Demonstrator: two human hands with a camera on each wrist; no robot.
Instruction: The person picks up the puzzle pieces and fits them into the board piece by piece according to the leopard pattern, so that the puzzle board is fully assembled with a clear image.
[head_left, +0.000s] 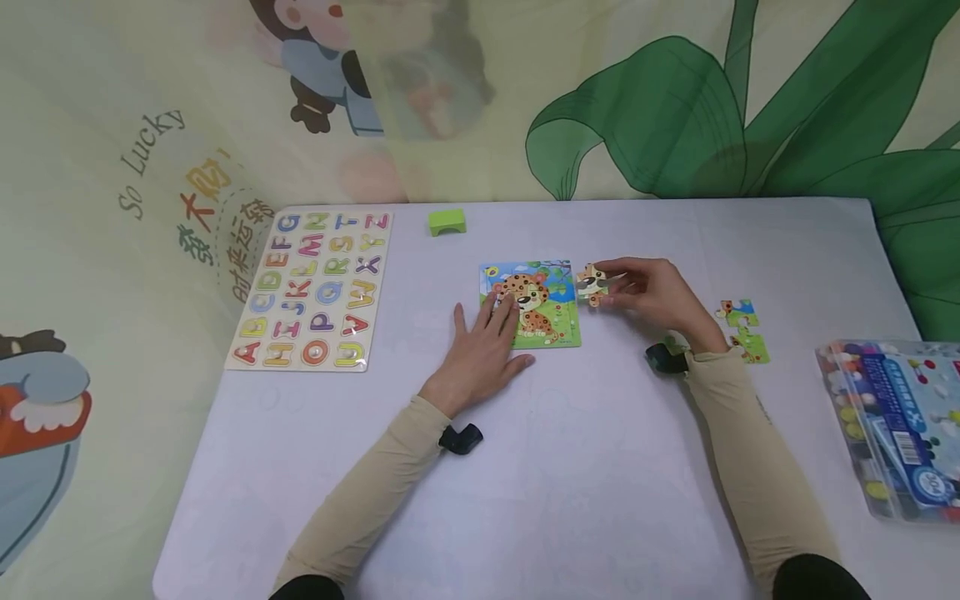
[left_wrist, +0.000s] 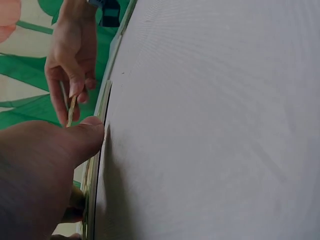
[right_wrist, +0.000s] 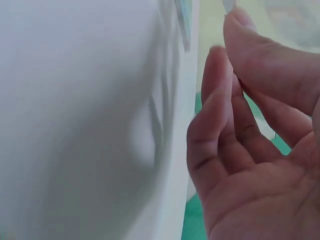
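A jigsaw puzzle (head_left: 555, 329) of a spotted leopard on grass under blue sky lies mid-table. My left hand (head_left: 480, 354) rests on its left part, fingers spread straight over the picture and thumb near the lower edge. Just right of the puzzle, my right hand (head_left: 652, 292) pinches a puzzle piece (head_left: 592, 286) with part of an animal's face on it, held between thumb and fingers. In the left wrist view that piece (left_wrist: 72, 111) shows edge-on in the right hand (left_wrist: 72, 60), above the table. The right wrist view mostly hides the piece.
Two loose puzzle pieces (head_left: 741, 313) lie right of the right wrist. An alphabet board (head_left: 300, 333) with colourful letters is at the left. A green block (head_left: 447, 222) sits near the back edge. A clear plastic case (head_left: 900, 425) of coloured items stands at the right.
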